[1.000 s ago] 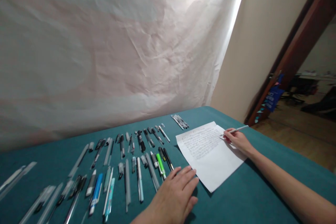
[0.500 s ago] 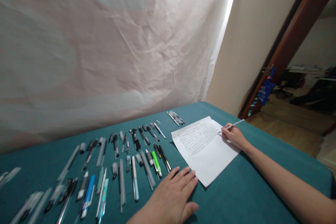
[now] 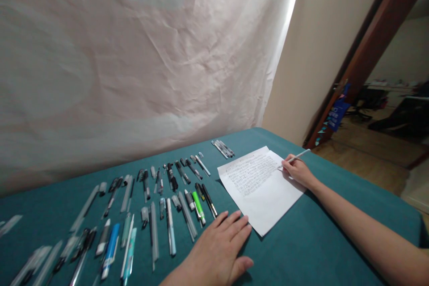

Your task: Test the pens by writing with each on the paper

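Observation:
My right hand (image 3: 296, 170) is closed round a slim white pen (image 3: 299, 156), its tip on the right edge of a white sheet of paper (image 3: 264, 194) covered in handwriting on its upper half. My left hand (image 3: 217, 250) lies flat and open on the teal tablecloth (image 3: 301, 250), fingertips just short of the sheet's near left corner. Nearest to those fingers are a green highlighter (image 3: 199, 208) and a black pen (image 3: 209, 200).
Several pens and caps lie in rows across the left and middle of the table, with a small bundle of pens (image 3: 222, 148) beyond the sheet. A creased white cloth (image 3: 134, 62) hangs behind. A doorway with a brown frame (image 3: 362, 53) opens at the right.
The view has shifted slightly, so everything sits a little to the left. My right hand and pen stay at the sheet's right edge; my left hand stays flat.

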